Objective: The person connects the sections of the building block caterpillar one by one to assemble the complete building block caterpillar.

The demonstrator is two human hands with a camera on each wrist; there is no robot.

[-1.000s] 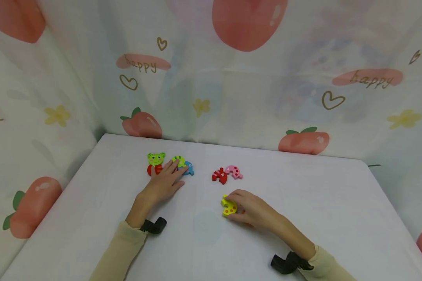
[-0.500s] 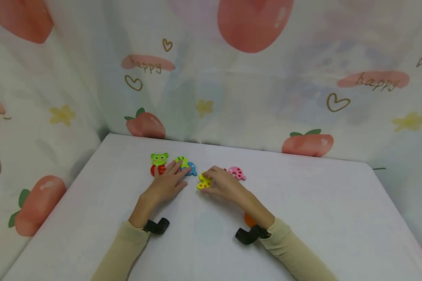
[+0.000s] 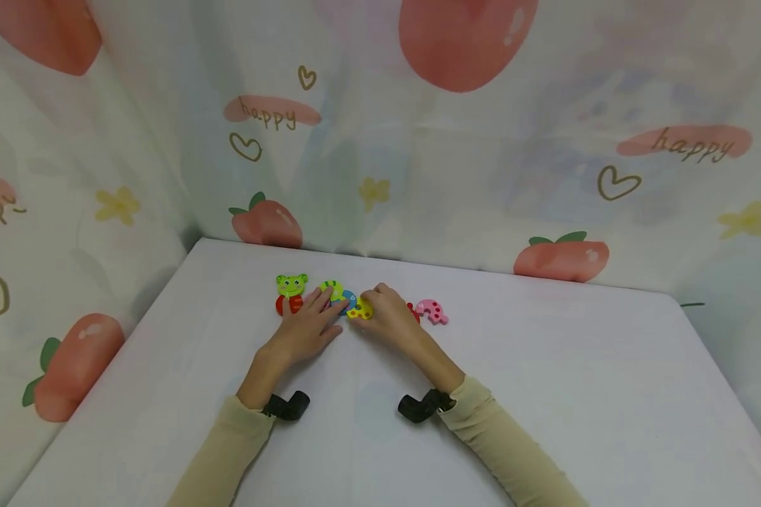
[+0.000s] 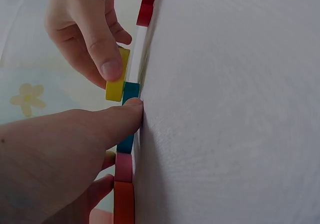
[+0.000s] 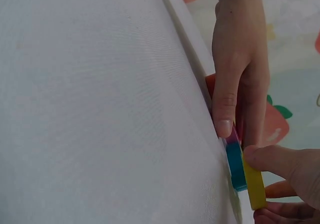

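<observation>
My left hand (image 3: pixel 303 332) rests with spread fingers across a row of wooden puzzle pieces. The row shows a green frog-face piece (image 3: pixel 292 284), a red piece (image 3: pixel 289 304), a striped green piece (image 3: pixel 333 288) and a blue piece (image 3: pixel 347 303); a pink piece (image 4: pixel 124 167) lies mostly beneath the fingers. In the left wrist view my left thumb touches the blue piece's edge. My right hand (image 3: pixel 390 318) pinches a yellow spotted piece (image 5: pixel 255 183) between thumb and fingers. That piece sits against the blue one's end, slightly raised above it.
Right of my right hand lie a pink spotted piece (image 3: pixel 431 310) and a red piece (image 3: pixel 413 312), the latter partly hidden by the hand. The white table (image 3: pixel 545 394) meets a printed cloth (image 3: pixel 456 183) at its back edge.
My right hand has carried the yellow piece left and away from me, up to the blue piece. An orange piece seen earlier is now hidden by the right arm. My left hand stays put.
</observation>
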